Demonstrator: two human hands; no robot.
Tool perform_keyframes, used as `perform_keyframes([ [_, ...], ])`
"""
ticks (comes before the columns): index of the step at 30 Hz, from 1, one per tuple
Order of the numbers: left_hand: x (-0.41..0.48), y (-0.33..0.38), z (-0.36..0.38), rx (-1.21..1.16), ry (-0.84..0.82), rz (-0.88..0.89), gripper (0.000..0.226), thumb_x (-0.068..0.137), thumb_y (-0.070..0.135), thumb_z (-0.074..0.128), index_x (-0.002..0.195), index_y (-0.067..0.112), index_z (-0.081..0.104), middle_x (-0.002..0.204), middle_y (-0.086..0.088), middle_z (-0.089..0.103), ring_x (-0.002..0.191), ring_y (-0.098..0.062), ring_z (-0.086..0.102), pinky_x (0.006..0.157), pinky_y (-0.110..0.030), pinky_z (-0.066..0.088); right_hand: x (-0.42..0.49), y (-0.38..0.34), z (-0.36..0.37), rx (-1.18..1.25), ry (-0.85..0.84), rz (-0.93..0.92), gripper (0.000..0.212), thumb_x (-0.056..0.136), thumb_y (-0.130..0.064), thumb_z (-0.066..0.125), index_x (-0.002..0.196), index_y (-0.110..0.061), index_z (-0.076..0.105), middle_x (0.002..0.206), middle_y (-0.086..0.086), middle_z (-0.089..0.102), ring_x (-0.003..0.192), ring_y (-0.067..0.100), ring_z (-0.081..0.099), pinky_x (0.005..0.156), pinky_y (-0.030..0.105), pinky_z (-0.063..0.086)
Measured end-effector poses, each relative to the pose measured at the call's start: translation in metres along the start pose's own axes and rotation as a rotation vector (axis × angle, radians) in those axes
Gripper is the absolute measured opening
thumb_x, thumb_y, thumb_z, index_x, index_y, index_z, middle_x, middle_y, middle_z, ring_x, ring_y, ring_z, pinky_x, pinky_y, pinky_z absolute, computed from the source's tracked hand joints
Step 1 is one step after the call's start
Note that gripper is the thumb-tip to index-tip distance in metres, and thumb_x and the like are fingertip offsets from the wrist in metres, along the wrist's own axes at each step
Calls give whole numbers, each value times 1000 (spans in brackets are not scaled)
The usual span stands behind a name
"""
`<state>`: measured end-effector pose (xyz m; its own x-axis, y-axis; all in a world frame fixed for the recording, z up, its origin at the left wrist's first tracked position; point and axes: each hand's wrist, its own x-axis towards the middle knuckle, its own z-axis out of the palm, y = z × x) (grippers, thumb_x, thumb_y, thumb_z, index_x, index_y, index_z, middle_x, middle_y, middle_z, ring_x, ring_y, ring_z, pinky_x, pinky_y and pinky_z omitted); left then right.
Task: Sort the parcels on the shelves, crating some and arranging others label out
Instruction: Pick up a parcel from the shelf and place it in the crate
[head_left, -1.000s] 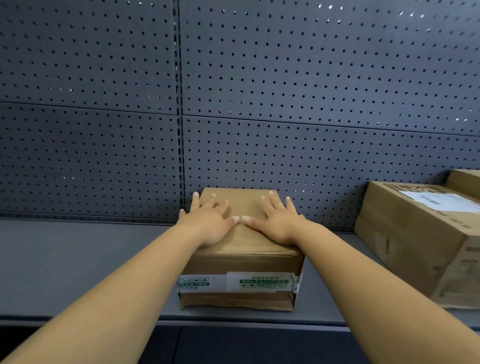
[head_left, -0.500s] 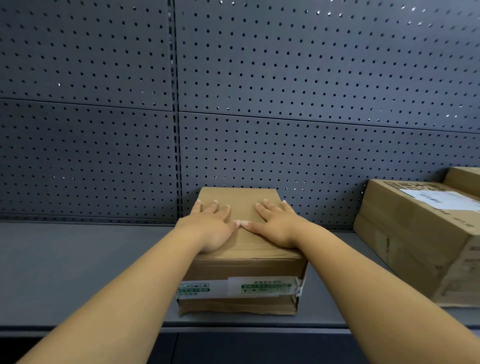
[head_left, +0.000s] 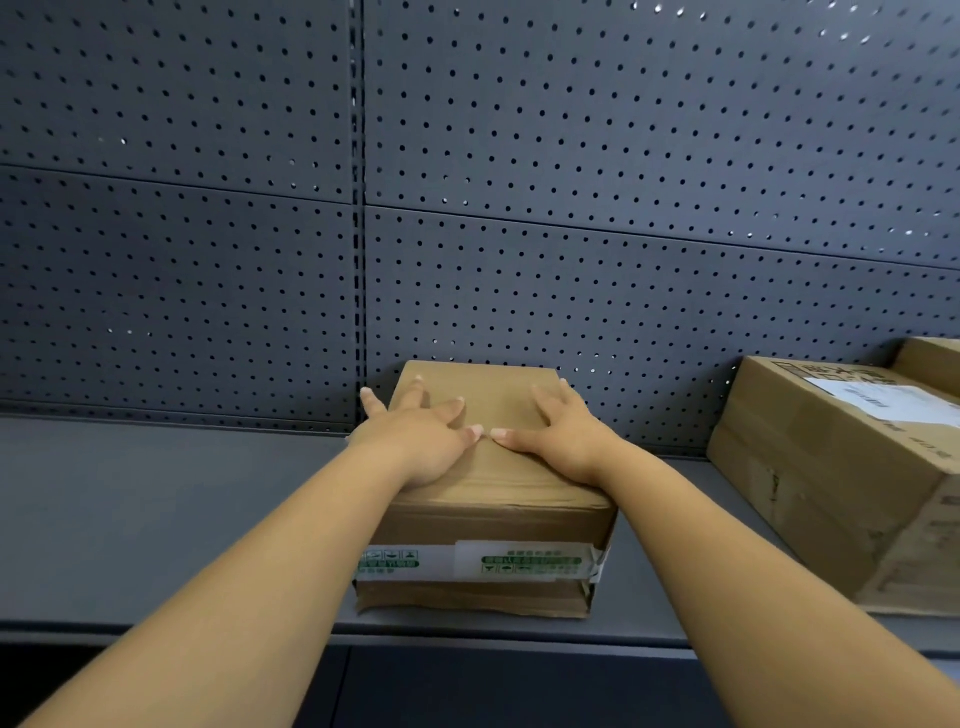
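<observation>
A small brown cardboard parcel (head_left: 488, 525) stands on the grey shelf (head_left: 156, 519), its back against the pegboard. White tape with green print runs across its front face. My left hand (head_left: 421, 441) lies flat on the parcel's top near the left edge, fingers spread, the little finger reaching past the corner. My right hand (head_left: 561, 436) lies flat on the top toward the right edge. The two thumbs nearly meet in the middle. A larger cardboard parcel (head_left: 841, 478) with a white label on top sits on the shelf to the right.
A dark perforated back panel (head_left: 571, 208) rises behind the shelf. Another cardboard box (head_left: 935, 358) shows partly at the far right behind the larger parcel. Bare shelf surface stretches to the left of the small parcel. The shelf's front edge (head_left: 467, 636) runs below.
Both hands have slid outward over the parcel's top, the left toward the left edge, the right toward the right edge. The parcel stays in place.
</observation>
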<state>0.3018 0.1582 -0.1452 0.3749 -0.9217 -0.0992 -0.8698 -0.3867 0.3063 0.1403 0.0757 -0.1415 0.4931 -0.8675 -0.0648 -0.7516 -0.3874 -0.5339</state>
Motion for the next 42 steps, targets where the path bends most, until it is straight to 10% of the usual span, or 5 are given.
perform_keyframes([
  [9, -4, -1, -6, -117, 82, 17, 74, 85, 71, 40, 149, 37, 28, 162, 3, 8, 144, -25, 25, 107, -40, 31, 8, 30, -7, 689, -34, 147, 102, 54, -52, 78, 137, -3, 45, 122, 11, 64, 95, 25, 70, 75, 35, 59],
  [18, -9, 24, 3, -478, 105, 81, 73, 84, 67, 49, 145, 26, 39, 153, 0, 32, 134, -22, 39, 106, -36, 33, -17, 20, -65, 747, 28, 13, 60, 86, -43, 64, 135, -10, 52, 135, 6, 55, 119, 25, 57, 106, 49, 41],
  [23, -8, 31, 17, -716, 61, 16, 76, 78, 78, 43, 139, 34, 40, 146, 1, 40, 126, -23, 46, 101, -35, 36, -33, 3, -96, 596, 55, -118, 57, 95, -44, 52, 144, -16, 45, 143, -3, 47, 128, 18, 46, 95, 30, 29],
  [35, -3, 32, 19, -1216, 47, -146, 44, 103, 21, 38, 64, 15, 55, 43, 3, 57, 54, -16, 47, 53, -27, 36, -25, -44, -96, 252, -97, -388, 47, 95, -37, 53, 137, -15, 53, 150, -3, 43, 138, 16, 38, 102, 26, 26],
  [42, -3, 24, -8, -1405, 77, -100, 31, 98, 40, 45, 93, 15, 63, 84, -9, 67, 79, -25, 61, 73, -35, 48, -2, -45, -80, 296, -80, -407, 62, 90, -43, 61, 146, -25, 41, 148, -5, 45, 136, 14, 42, 114, 34, 27],
])
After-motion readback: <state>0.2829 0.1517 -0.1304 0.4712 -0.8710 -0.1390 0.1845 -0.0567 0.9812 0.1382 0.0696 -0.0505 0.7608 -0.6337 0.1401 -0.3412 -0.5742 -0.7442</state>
